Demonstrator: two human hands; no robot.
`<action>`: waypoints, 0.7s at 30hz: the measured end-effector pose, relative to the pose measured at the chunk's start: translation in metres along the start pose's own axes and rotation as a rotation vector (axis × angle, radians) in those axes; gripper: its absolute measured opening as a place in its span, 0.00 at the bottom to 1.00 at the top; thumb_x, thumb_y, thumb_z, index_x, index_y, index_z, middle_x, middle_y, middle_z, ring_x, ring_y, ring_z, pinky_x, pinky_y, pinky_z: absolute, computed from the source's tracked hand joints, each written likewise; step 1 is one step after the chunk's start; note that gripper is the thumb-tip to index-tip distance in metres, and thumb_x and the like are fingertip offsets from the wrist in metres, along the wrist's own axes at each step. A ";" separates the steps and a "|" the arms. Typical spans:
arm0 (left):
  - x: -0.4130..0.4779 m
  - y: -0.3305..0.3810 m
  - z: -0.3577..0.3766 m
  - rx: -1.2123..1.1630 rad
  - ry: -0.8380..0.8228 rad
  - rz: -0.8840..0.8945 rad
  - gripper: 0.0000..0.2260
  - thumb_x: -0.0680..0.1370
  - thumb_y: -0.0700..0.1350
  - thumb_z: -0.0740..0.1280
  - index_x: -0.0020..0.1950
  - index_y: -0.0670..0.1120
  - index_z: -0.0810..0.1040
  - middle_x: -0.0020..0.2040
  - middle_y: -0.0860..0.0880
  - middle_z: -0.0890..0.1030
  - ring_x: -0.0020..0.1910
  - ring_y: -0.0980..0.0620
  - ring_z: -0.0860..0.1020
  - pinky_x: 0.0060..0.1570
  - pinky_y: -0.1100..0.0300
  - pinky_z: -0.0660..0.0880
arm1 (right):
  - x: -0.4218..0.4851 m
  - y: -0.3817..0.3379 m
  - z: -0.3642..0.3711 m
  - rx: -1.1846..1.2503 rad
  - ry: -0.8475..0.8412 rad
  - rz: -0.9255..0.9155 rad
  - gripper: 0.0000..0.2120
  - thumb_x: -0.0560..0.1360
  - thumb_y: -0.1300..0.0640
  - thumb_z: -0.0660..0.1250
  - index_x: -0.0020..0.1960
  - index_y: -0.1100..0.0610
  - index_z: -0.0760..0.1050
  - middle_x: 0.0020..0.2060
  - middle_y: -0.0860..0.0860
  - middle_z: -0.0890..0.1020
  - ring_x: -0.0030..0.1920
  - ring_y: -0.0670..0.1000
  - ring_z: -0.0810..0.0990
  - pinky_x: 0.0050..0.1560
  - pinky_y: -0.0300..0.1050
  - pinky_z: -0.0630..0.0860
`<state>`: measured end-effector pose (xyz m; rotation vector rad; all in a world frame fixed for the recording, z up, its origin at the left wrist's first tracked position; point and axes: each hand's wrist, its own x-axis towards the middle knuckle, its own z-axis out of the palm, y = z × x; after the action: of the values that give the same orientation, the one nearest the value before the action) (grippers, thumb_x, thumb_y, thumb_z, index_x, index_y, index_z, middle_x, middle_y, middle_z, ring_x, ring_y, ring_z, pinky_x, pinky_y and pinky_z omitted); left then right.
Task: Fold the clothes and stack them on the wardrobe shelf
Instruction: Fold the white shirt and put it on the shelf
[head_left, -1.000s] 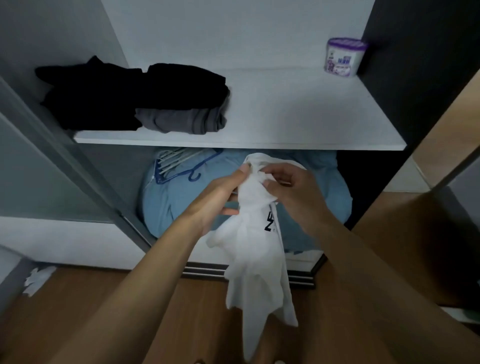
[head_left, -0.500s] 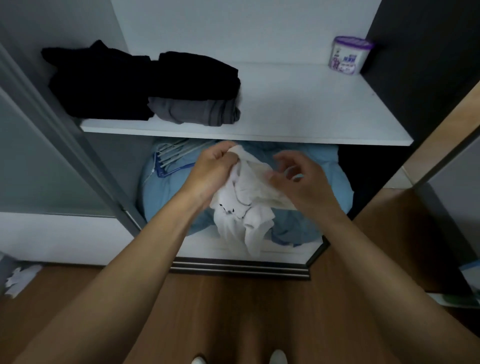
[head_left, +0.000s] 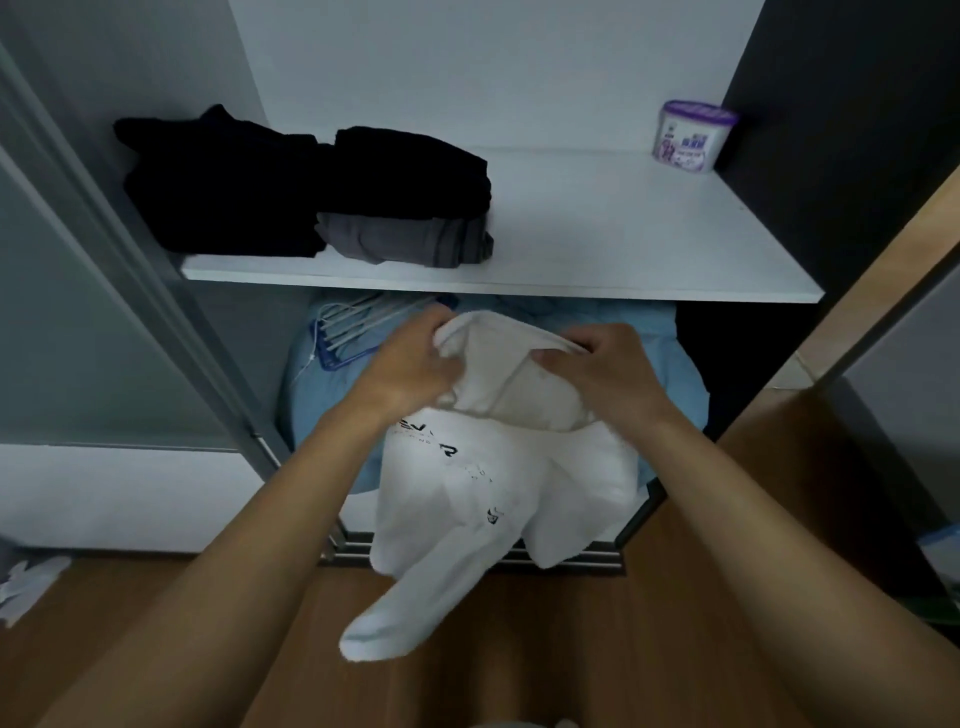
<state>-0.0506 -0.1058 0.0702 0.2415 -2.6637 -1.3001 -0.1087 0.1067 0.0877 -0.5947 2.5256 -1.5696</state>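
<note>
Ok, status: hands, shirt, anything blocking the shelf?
Left hand and right hand both grip white shirt, below shelf. Shirt hanging, not yet folded. Dark stack on shelf's left, tub back right.

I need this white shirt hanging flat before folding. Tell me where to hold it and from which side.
Hold the white shirt by its upper edge, one hand at each end, coming from above. The left hand and right hand pinch it there, and the rest hangs freely below.
</note>
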 end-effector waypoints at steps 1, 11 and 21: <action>-0.002 0.000 0.005 0.036 -0.137 0.021 0.15 0.73 0.43 0.67 0.60 0.52 0.74 0.53 0.53 0.80 0.51 0.52 0.78 0.51 0.56 0.76 | 0.000 -0.005 0.006 -0.029 -0.028 -0.033 0.10 0.73 0.59 0.73 0.34 0.62 0.81 0.27 0.54 0.78 0.31 0.45 0.72 0.33 0.40 0.64; 0.002 0.006 0.014 0.092 0.212 0.107 0.09 0.69 0.49 0.58 0.36 0.49 0.76 0.34 0.52 0.78 0.39 0.47 0.78 0.43 0.48 0.76 | -0.004 0.022 -0.011 -0.422 -0.229 0.060 0.23 0.73 0.46 0.72 0.27 0.52 0.64 0.24 0.43 0.68 0.27 0.44 0.68 0.33 0.43 0.62; -0.008 -0.045 0.019 0.309 -0.129 0.007 0.02 0.71 0.38 0.70 0.44 0.41 0.80 0.46 0.45 0.79 0.48 0.44 0.78 0.47 0.48 0.76 | -0.024 0.029 -0.009 -0.328 -0.061 -0.061 0.14 0.79 0.62 0.59 0.40 0.51 0.80 0.39 0.44 0.82 0.42 0.44 0.79 0.42 0.39 0.73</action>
<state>-0.0440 -0.1172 0.0229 0.1921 -2.9656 -0.9255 -0.0974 0.1345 0.0640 -0.7482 2.7617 -1.1382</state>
